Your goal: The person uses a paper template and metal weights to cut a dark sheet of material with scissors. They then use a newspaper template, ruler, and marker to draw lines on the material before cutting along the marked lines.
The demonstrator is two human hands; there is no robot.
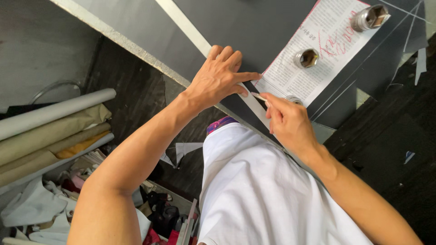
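Across the upper frame lay a dark grey sheet (254, 27) on a table, fabric rolls (50, 131) at left. At centre, the left hand (218, 79), fingers spread, pressed a long white ruler (190, 31) flat; the right hand (288, 124) pinched a thin white chalk (259, 96) beside it.

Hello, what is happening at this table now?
A person leans over a dark grey sheet on the table. The left hand presses a long white ruler flat against it. The right hand holds a thin white marking stick with its tip beside the ruler's edge. Metal weights hold down a printed paper nearby.
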